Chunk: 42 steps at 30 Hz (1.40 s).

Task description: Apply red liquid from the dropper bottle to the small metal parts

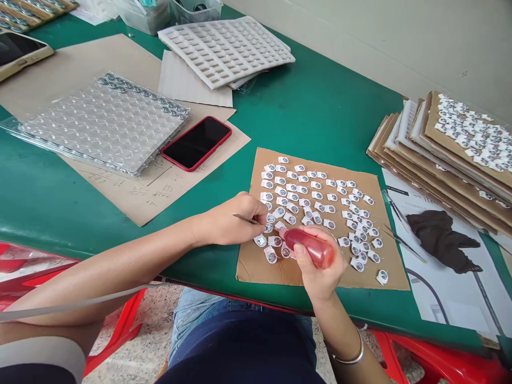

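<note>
Hidden: tips of the slim steel tweezers (246, 218), covered by the left hand's fingers (254, 205). Nozzle of the translucent red plastic squeeze bottle (314, 248), out of sight just past the right hand's fingers (316, 233), among the small white-tabbed round discs (292, 196); contact with any disc cannot be told. Discs beneath those fingers: concealed. Markings on disc faces: too small to read. Stacked brown cardboard sheets (452, 154), well right of the fingers: cut off by the picture's right edge.

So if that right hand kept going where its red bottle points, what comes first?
Probably a white-tabbed disc on the cardboard, just past the tip of the red bottle; depth is unclear.
</note>
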{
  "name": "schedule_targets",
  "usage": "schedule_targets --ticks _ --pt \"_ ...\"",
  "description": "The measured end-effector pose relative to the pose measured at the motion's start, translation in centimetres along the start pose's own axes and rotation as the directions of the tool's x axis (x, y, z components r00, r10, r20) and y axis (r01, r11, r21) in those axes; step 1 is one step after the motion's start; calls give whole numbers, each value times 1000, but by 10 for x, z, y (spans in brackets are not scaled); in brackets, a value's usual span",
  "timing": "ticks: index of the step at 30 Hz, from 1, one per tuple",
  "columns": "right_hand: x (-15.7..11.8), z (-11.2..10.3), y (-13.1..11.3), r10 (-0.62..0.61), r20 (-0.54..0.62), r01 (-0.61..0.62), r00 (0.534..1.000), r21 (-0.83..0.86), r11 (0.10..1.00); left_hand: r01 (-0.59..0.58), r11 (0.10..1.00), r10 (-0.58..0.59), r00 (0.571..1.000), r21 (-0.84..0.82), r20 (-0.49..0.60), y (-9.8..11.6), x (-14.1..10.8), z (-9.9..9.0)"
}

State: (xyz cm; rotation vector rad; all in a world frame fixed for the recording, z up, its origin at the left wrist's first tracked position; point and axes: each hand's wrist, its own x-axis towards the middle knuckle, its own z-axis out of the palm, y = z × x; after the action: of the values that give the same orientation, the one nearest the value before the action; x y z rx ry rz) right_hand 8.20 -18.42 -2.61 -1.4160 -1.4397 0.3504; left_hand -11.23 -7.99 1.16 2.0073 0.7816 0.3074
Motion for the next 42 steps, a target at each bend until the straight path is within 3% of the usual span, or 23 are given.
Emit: schedule_targets --ticks 20,42 --pt "2 0 -5 -93 0 93 996 -15 996 81 996 -80 996 -32 26 2 2 -2" --pt "1 -2 -5 -125 14 125 992 -6 992 93 993 -93 996 -72 6 0 2 0"
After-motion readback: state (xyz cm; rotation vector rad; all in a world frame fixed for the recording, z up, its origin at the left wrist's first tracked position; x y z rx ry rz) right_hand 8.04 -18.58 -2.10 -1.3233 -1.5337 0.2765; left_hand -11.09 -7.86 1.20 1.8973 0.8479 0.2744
